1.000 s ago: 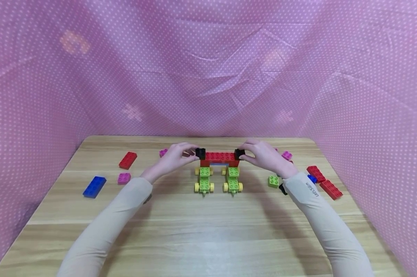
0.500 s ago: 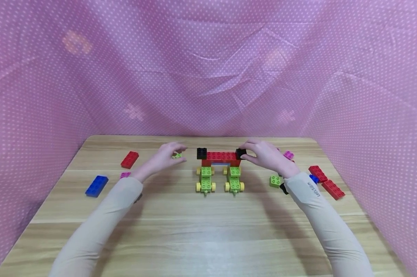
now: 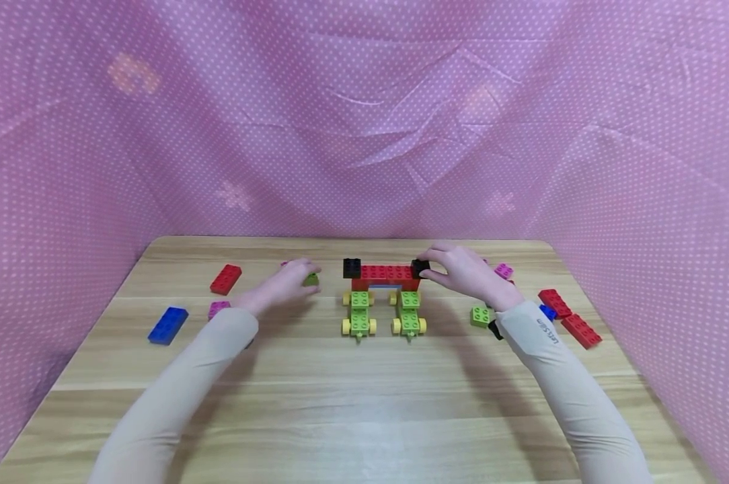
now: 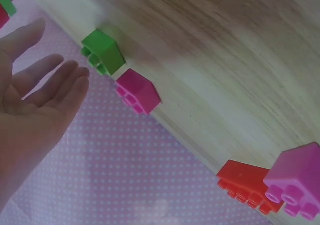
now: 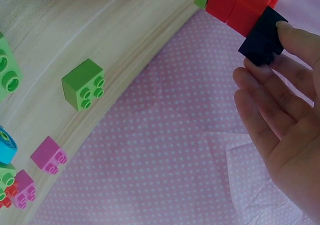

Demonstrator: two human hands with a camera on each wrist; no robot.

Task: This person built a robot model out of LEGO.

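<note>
the left hand (image 3: 280,288) is hovering low over the wooden table (image 3: 364,403), fingers straight and loosely apart, holding nothing; in the left wrist view the fingertips (image 4: 75,75) are sitting just short of a small green brick (image 4: 104,52), with no contact showing. that green brick (image 3: 311,279) is lying just beyond the fingertips, toward the build, so the left hand is plainly the nearer one. it is a squat square piece with no real long axis, and a magenta brick (image 4: 138,91) is lying just beside it

the right hand (image 3: 461,272) is staying out at the right end of the build, thumb and fingers pinching the black brick (image 3: 420,268) that is sitting on the end of the red bridge (image 3: 385,274); the right wrist view is showing the fingers (image 5: 295,40) curling round that black brick (image 5: 262,36). a matching black brick (image 3: 352,267) is capping the left end, untouched. the bridge is running left to right across two green wheeled chassis (image 3: 358,314)

loose pieces are lying around on the table: a red brick (image 3: 225,278), a blue brick (image 3: 167,325) and a magenta one (image 3: 218,309) to the left, a green brick (image 3: 481,316) and red bricks (image 3: 567,317) to the right. pink dotted cloth (image 3: 364,121) is closing in the table on three sides
</note>
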